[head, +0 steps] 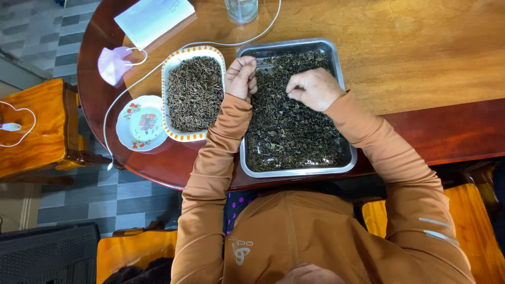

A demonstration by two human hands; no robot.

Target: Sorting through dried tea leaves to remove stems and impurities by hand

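Tea leaves [286, 131] under right hand [314, 88]

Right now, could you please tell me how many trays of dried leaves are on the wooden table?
2: a rectangular metal tray under both hands, and an orange-rimmed white tray just left of it. None seems hidden.

**Both hands up front, fingers curled**

Arms in orange sleeves, reaching forward from the shoulders, elbows bent and forearms angling inward. Left hand [241, 77] loosely fisted, knuckles up, fingers tucked under. Right hand [314, 88] palm down, fingertips pinched together toward the left. Hands near each other, not touching.
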